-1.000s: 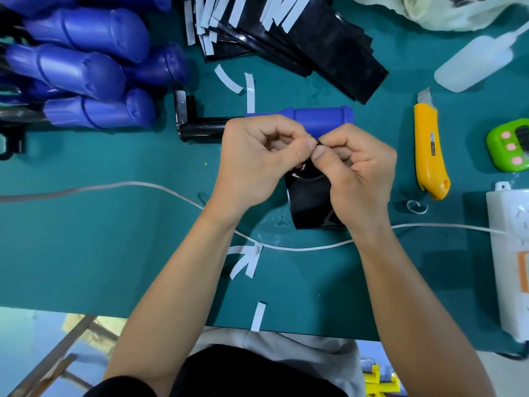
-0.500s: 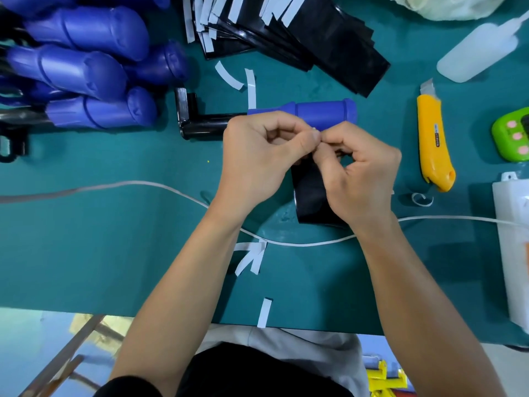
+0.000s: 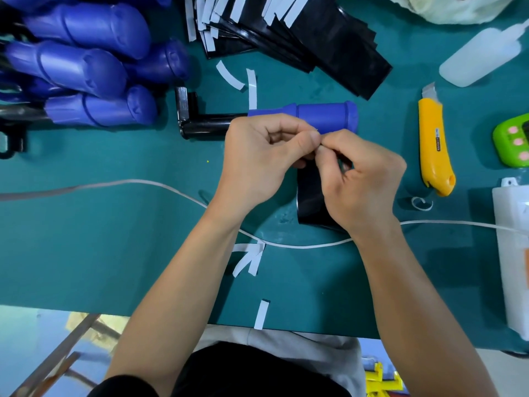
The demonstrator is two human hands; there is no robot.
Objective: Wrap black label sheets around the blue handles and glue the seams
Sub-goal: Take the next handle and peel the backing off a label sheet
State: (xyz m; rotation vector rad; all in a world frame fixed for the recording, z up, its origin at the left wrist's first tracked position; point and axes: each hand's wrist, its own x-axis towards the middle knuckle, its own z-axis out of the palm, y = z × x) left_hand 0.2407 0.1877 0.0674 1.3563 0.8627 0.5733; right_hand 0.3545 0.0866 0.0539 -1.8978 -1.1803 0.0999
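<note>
I see both hands meeting just in front of the smooth blue plastic handle [image 3: 326, 116], which lies on its side on the teal worktop [image 3: 114, 239], its black metal shank [image 3: 209, 126] pointing left. The left hand [image 3: 257, 159] has its grip curled, thumb and forefinger pinching the upper edge of a glossy black label sheet [image 3: 310, 202]. The right hand [image 3: 363, 181] pinches the same edge, its fingertips touching the left's. The sheet runs toward me under the right palm. A fanned stack of black sheets [image 3: 329, 41] lies beyond the handle, and a yellow utility knife [image 3: 435, 144] lies to the right.
</note>
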